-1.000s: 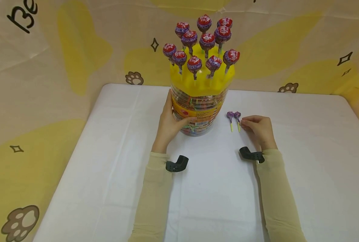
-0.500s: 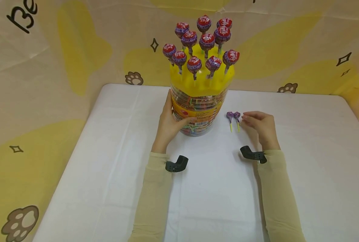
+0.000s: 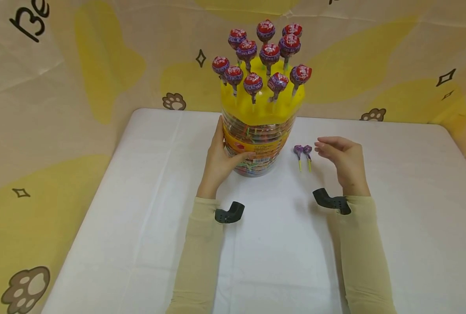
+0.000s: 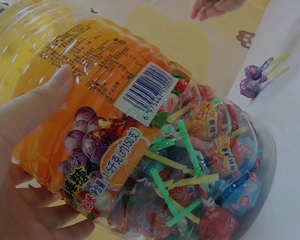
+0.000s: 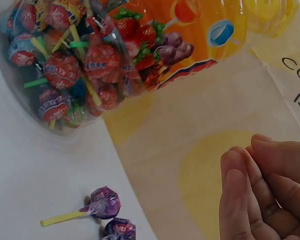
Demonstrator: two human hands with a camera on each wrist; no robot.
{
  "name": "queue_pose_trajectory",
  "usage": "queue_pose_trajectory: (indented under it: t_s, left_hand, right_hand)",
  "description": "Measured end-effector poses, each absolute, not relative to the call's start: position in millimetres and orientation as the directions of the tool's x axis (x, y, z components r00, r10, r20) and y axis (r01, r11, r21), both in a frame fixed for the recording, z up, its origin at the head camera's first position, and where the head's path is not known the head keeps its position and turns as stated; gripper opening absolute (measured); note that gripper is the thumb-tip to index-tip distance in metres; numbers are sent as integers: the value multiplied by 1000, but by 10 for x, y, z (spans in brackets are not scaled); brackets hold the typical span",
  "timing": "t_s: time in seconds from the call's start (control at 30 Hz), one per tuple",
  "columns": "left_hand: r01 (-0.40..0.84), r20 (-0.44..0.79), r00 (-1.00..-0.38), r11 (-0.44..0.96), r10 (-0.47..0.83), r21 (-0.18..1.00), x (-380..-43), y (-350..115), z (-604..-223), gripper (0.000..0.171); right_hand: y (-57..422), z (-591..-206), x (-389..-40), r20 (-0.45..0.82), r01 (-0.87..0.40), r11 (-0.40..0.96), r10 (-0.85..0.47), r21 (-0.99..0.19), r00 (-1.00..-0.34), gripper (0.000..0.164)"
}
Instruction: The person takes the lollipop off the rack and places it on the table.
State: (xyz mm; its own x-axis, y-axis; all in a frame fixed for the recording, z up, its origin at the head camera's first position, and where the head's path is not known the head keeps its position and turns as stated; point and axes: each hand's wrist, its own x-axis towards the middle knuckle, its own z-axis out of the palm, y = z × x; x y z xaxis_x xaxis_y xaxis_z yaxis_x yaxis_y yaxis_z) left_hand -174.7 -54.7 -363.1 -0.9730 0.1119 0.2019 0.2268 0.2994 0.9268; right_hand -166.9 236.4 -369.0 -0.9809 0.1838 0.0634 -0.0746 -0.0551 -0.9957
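My left hand (image 3: 218, 162) grips the side of a large clear candy jar (image 4: 155, 145), its thumb across the orange label and fingers round the far side. The jar stands upright on the table, full of wrapped lollipops (image 4: 200, 200). Its yellow lid (image 3: 262, 111) carries several upright lollipops (image 3: 270, 53) with red and purple wrappers. Two purple lollipops with yellow sticks, a left one (image 3: 298, 150) and a right one (image 3: 307, 150), lie side by side right of the jar. Just beyond them, my right hand (image 3: 344, 162) hovers with relaxed, bent fingers, nothing between thumb and fingertips.
A white cloth (image 3: 272, 253) covers the table. Behind it hangs a patterned yellow and beige backdrop (image 3: 354, 65) with paw prints. Dark wrist cameras are strapped at the left cuff (image 3: 230, 213) and the right cuff (image 3: 331, 201).
My right hand has lifted and drawn back to the right, away from the two lollipops lying on the table. My left hand and the jar have stayed in place.
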Motion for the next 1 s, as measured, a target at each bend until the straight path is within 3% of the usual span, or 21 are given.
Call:
queue_pose_trajectory:
  t_s: [1.0]
  left_hand:
    - [230,204,-972,303,115,925,-1756,-554,-3638,103]
  right_hand:
    - [2000,-3082,-1378,334,-358,-202,146,-912,-931,18]
